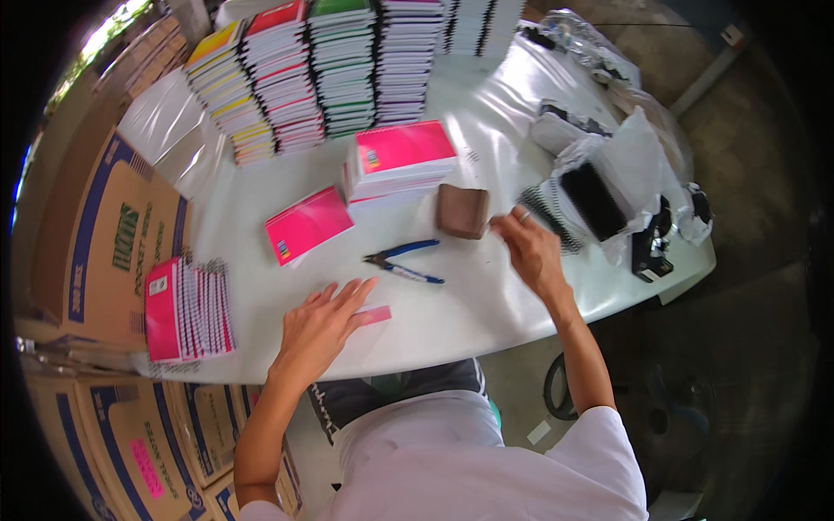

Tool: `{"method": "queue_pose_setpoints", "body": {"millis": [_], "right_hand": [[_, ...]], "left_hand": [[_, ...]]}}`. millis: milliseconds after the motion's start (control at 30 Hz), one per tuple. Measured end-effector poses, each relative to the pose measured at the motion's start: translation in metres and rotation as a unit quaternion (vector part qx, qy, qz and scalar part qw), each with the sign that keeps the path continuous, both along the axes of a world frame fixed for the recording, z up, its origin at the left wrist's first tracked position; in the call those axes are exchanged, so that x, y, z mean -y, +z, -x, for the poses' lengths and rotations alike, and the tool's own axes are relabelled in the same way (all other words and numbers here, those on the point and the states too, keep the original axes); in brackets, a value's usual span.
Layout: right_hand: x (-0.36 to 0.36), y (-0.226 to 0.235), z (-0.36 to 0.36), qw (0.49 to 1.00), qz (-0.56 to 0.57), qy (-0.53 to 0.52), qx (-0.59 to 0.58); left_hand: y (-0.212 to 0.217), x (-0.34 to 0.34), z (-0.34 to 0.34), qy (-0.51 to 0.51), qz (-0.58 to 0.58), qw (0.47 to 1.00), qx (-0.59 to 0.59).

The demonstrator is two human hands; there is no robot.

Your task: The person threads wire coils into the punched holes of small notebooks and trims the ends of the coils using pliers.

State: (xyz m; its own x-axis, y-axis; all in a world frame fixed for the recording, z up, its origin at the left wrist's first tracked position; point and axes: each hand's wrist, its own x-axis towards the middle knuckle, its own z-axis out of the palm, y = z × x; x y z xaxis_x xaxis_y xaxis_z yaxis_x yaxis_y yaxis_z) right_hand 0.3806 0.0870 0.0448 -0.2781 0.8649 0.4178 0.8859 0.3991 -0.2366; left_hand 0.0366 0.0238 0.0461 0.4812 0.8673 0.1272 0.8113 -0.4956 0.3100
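So the left hand (320, 326) is lying flat on the white table (469, 321) in the lower middle of the frame, fingers spread wide and holding nothing, with the fingertips resting on a small pale pink strip of paper (372, 316). The right hand (532, 252) is further right, near the centre, reaching toward a bundle of black spiral binding coils (549, 219). Its fingers look narrowed at the tips as if pinching a coil end, but it's blurry there, so I can't tell if anything's really gripped.

Between the two hands, a bit above them, there's a pair of blue-handled pliers (401, 253) and a blue pen (414, 275) lying just beside each other. A small brown box (462, 211) sits just left of the right hand.

Higher up, around centre, there's a short stack of pink-covered notebooks (400, 163), plus a single pink notebook (307, 224) lying left of it. Tall stacks of colourful spiral notebooks (321, 74) fill the top of the frame. At the left edge, a row of pink notebooks (187, 310) stands on edge next to brown cardboard cartons (113, 234).
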Motion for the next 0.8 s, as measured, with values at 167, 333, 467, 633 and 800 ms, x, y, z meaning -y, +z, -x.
{"method": "queue_pose_setpoints", "body": {"millis": [167, 333, 467, 633, 800], "right_hand": [[0.041, 0.012, 0.084, 0.939, 0.198, 0.148, -0.239], [0.028, -0.006, 0.093, 0.913, 0.218, 0.195, -0.284], [0.023, -0.009, 0.095, 0.887, 0.255, 0.179, -0.342], [0.023, -0.009, 0.096, 0.879, 0.271, 0.214, -0.329], [0.016, -0.006, 0.095, 0.850, 0.309, 0.262, -0.337]], "left_hand": [[0.003, 0.000, -0.002, -0.004, -0.034, 0.998, -0.056], [0.003, -0.001, 0.000, -0.002, -0.002, 0.999, -0.043], [0.010, -0.003, -0.001, -0.002, 0.047, 0.999, -0.017], [0.012, -0.005, 0.000, -0.008, 0.051, 0.996, -0.071], [0.007, -0.005, 0.002, -0.006, 0.017, 0.995, -0.099]]}}
